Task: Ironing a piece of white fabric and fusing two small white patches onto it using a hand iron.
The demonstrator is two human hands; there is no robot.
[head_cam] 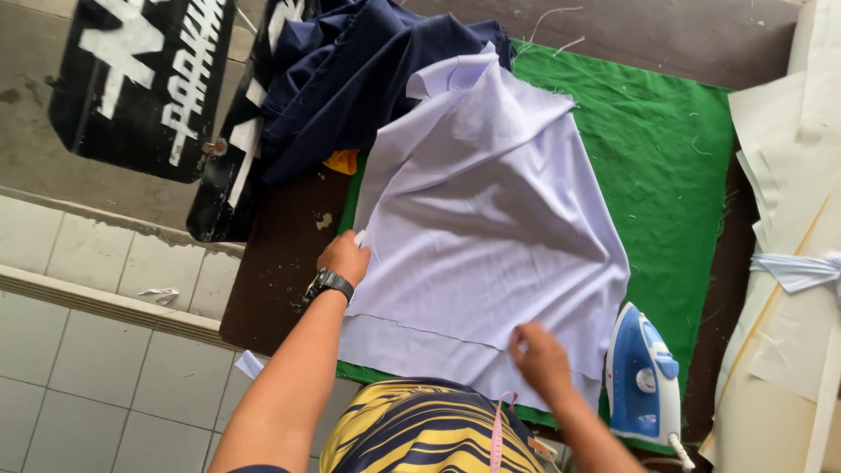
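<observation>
Fingers of both hands, left (343,257) and right (539,355), seemingly pinch pale cloth (482,219), grips partly hidden.

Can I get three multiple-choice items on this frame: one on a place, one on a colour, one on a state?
1. Where does the steam iron stand?
A. on the tiled floor
B. on the green mat, by the person's right hand
C. on top of the navy fabric

2. What colour is the mat under the pale lavender cloth?
A. green
B. red
C. grey

3. What is the left hand doing?
A. lifting the iron
B. hanging free of the table
C. gripping the left edge of the lavender cloth

Answers:
1 B: the blue and white iron sits at the mat's near right corner, beside the right hand.
2 A: green shows all round the cloth.
3 C: its fingers close on the cloth's edge.
</observation>
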